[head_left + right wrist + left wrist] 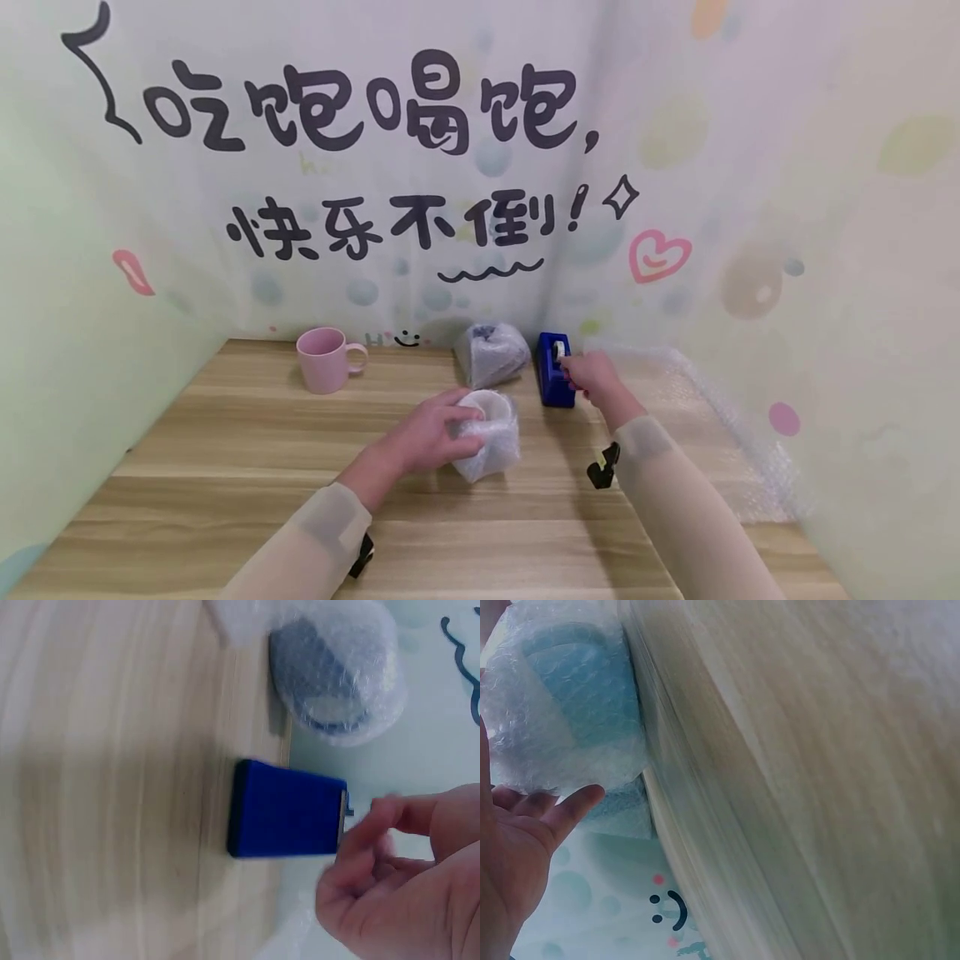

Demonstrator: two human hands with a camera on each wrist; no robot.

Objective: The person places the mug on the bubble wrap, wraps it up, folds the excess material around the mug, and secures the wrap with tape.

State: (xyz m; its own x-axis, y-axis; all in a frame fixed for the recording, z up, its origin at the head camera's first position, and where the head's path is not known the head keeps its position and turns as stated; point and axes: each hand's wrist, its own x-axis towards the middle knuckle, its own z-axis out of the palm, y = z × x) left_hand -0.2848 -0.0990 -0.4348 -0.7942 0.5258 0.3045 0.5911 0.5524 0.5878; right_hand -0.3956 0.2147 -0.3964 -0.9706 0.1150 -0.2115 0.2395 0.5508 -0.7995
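My left hand (435, 432) holds a cup wrapped in bubble wrap (491, 446) by its left side, fingers and thumb around it. Its round white rim shows through the top of the wrap, and in the left wrist view the wrapped cup (570, 697) looks bluish. My right hand (596, 379) is at the blue tape dispenser (557, 392), near its white tape roll (559, 350). In the right wrist view, curled fingers and thumb of the right hand (405, 877) pinch at the cutter end of the dispenser (285, 814); the clear tape there hardly shows.
A second bubble-wrapped item (495, 354), dark inside, stands behind the held cup against the wall. A pink mug (324, 362) stands at the back left, handle to the right. A sheet of bubble wrap (697, 433) lies on the right side of the wooden table (247, 500).
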